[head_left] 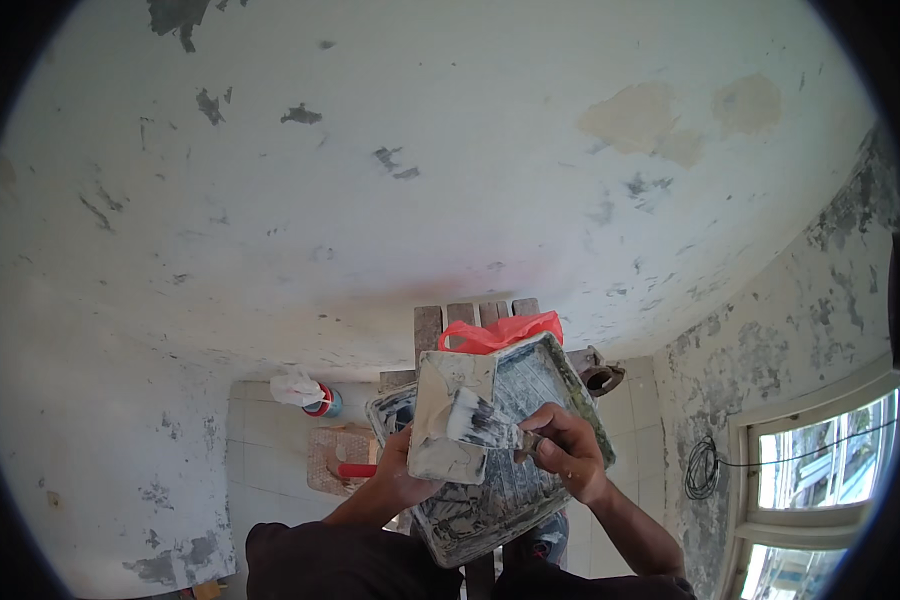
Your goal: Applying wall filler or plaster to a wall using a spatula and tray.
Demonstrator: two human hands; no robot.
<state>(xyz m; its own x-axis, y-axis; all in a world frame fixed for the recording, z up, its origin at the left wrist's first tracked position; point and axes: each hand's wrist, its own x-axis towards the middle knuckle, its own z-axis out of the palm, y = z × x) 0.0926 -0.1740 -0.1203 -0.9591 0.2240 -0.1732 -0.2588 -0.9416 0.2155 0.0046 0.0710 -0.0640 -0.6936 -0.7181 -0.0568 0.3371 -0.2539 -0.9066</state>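
Observation:
My left hand (408,472) grips the left side of a rectangular board (436,376) coated in cream-coloured putty. My right hand (567,452) is closed on the handle of a putty knife (480,424), whose blade is smeared with pale paste and lies over the board. Beneath both hands is a wide, paint-crusted tray (540,375). A red plastic bag (495,330) lies behind the tray on a slatted wooden stand (428,320).
A patchy white wall (450,180) rises in front. A tiled floor (635,400) holds a blue-and-red bucket with white plastic (328,406) and a pad with a red-handled object (335,445) at left. A pipe-like object (600,378), coiled cable (703,470) and window (825,450) are rightward.

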